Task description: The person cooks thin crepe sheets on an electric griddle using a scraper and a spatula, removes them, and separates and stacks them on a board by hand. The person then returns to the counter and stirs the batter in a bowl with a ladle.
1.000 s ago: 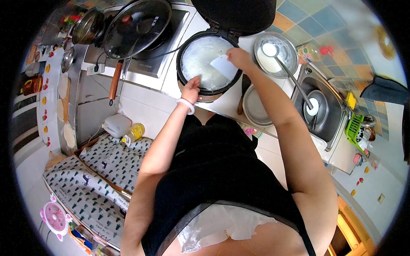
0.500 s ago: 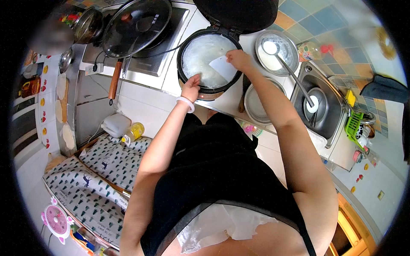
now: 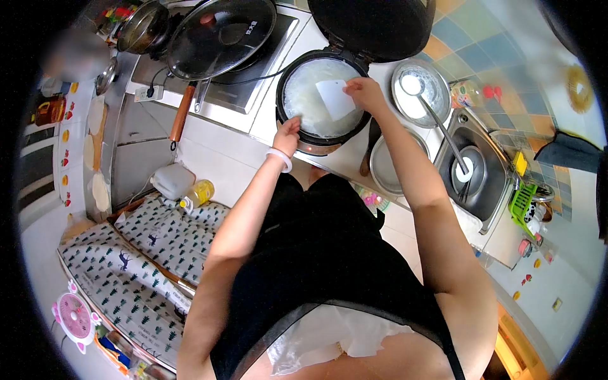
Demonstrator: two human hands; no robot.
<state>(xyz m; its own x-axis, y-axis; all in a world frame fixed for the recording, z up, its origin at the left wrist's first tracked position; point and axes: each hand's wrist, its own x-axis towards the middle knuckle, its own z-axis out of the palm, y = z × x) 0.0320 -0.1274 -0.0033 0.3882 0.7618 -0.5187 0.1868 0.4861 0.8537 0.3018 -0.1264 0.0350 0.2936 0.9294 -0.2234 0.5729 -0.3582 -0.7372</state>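
My right hand [image 3: 366, 95] grips a white flat scraper [image 3: 334, 100] at its right edge, over the round electric griddle [image 3: 316, 147]. A thin layer of whitish batter [image 3: 303, 88] covers the griddle plate. At the griddle's near left rim is my left hand [image 3: 288, 134], its fingers curled together; what they hold, if anything, is hidden. The black griddle lid [image 3: 380, 28] stands open behind the plate. Right of my right hand, a ladle [image 3: 446, 133] spans from a metal bowl [image 3: 405, 104] of white liquid to the sink.
A glass-lidded pan [image 3: 221, 44] with a wooden handle sits on the cooktop at left. Beside the griddle are a wooden-handled tool [image 3: 367, 155] and a round metal pan [image 3: 396, 168]. The steel sink [image 3: 491, 202] holds a bowl. A yellow oil bottle [image 3: 201, 192] stands low at left.
The scraper has moved left and upward across the batter relative to the griddle, in my right hand. My left hand stays by the near left rim. The camera view has shifted slightly.
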